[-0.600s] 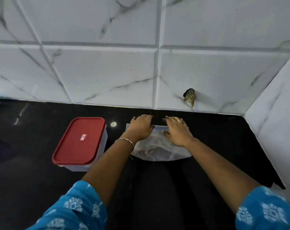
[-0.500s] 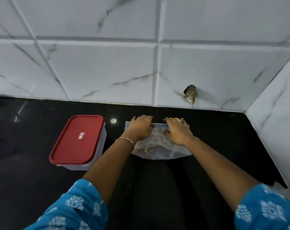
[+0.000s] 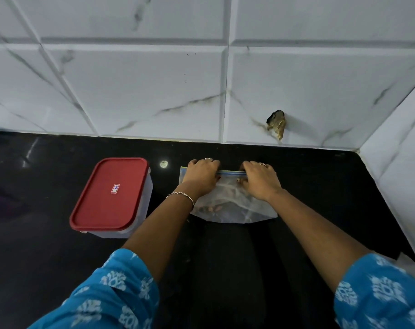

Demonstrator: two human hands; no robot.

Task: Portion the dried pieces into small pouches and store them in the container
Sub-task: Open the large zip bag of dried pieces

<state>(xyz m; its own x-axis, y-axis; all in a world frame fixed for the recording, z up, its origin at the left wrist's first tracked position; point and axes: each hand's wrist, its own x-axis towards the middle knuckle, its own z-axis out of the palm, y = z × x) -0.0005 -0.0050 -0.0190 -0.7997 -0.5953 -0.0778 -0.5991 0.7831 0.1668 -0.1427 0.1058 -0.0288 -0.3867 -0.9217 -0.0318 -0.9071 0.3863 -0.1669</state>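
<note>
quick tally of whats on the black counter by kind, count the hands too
container with red lid: 1
clear zip pouch: 1
hands, both gripping the pouch's zip edge: 2, left hand and right hand
total: 4

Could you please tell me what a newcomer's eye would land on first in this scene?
Probably the translucent rectangular plastic container with a bright red lid, closed, standing on the black countertop at the left. Next, the clear plastic zip pouch of brownish dried pieces at centre, its blue seal strip gripped by the left hand and right hand. A dark ragged hole in the white marbled wall tiles behind also stands out.
</note>
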